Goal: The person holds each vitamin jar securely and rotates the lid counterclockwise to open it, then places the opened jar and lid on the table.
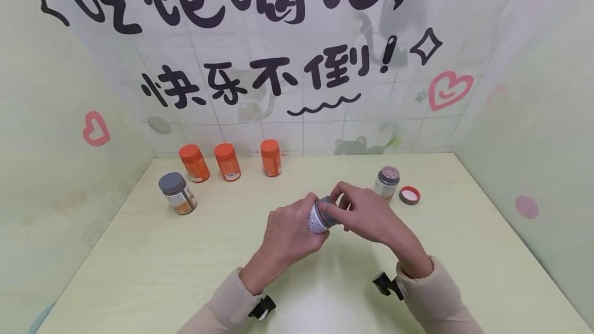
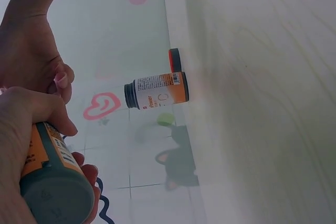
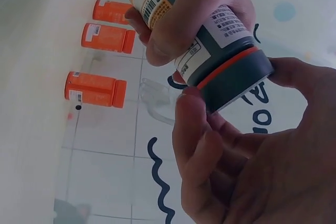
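Note:
My left hand (image 1: 289,228) grips a grey supplement bottle (image 3: 223,30) with a white and orange label, raised over the middle of the table and tilted. Its dark grey cap (image 3: 237,80), with an orange ring at the lower edge, sits on the bottle's mouth. The fingers and thumb of my right hand (image 1: 371,215) pinch the cap by its sides. In the left wrist view the base of the held bottle (image 2: 58,198) faces the camera. Just behind my right hand stands an uncapped bottle (image 1: 386,182) with a patterned seal over its mouth. A loose cap (image 1: 410,195) lies inside-up to its right.
Three orange bottles, the left one (image 1: 195,164), the middle one (image 1: 228,162) and the right one (image 1: 271,159), stand along the back wall. A grey-capped bottle (image 1: 178,193) stands at the left. Printed walls (image 1: 325,135) enclose the table (image 1: 185,262) at the back and sides.

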A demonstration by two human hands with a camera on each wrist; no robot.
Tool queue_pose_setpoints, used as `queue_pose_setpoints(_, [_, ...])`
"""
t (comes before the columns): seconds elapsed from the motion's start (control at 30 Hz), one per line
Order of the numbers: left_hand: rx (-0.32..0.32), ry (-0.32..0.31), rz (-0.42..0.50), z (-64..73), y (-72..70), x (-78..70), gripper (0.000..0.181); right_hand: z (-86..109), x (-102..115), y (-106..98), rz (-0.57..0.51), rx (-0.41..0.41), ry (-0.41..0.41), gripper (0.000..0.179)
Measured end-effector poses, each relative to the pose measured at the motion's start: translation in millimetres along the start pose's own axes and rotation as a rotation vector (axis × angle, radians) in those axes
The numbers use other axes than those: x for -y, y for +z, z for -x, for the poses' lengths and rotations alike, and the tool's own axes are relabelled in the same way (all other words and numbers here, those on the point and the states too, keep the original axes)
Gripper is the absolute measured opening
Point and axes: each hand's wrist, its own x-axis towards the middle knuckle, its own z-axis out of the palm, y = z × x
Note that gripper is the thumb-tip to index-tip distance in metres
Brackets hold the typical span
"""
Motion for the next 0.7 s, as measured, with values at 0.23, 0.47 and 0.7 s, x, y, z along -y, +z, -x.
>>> queue_pose_setpoints(0.23, [-0.013,0.002,-0.004,-0.1,0.1,1.4,0.041,-1.2,-1.2,-1.4,-0.029,0.008,-0.010,0.037])
queue_pose_setpoints(0.47, [-0.002,-0.003,0.008,-0.4,-0.4,1.6,0.040,0.2,0.2,-2.0,-0.073,0.033,-0.012,0.039])
queue_pose_setpoints(0.7, [0.002,-0.008,0.010,-1.3,-0.7,1.8,0.039,0.9,2.9,-1.5,-0.053,0.008,-0.017,0.034])
